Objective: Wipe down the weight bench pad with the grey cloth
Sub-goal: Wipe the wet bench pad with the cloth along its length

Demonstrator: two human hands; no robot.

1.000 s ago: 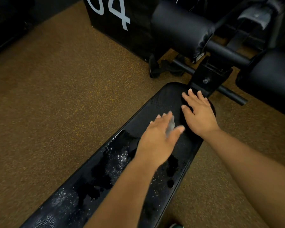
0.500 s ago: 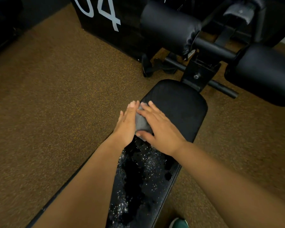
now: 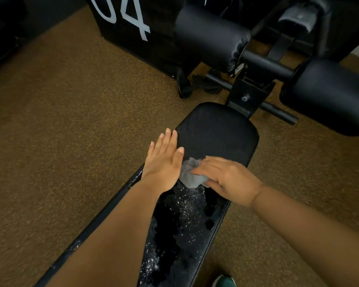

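The black weight bench pad [image 3: 220,133] runs from the bottom left up to the middle, dry and matt at its far end, wet with white droplets nearer me. A small crumpled grey cloth [image 3: 190,172] lies on the pad between my hands. My right hand [image 3: 226,179] rests on the cloth's right side, fingers curled over it and gripping it. My left hand [image 3: 164,160] lies flat and open at the pad's left edge, its thumb beside the cloth.
Two black padded leg rollers [image 3: 211,36] on a steel bar stand beyond the pad's far end. A black box marked 04 [image 3: 129,21] sits at the back. Brown speckled floor [image 3: 60,131] surrounds the bench. A green shoe tip [image 3: 224,281] shows at the bottom.
The cloth went from under my left hand to under my right. Both hands slid left and toward me from the pad's far end, and my left hand now sits flat beside the cloth.
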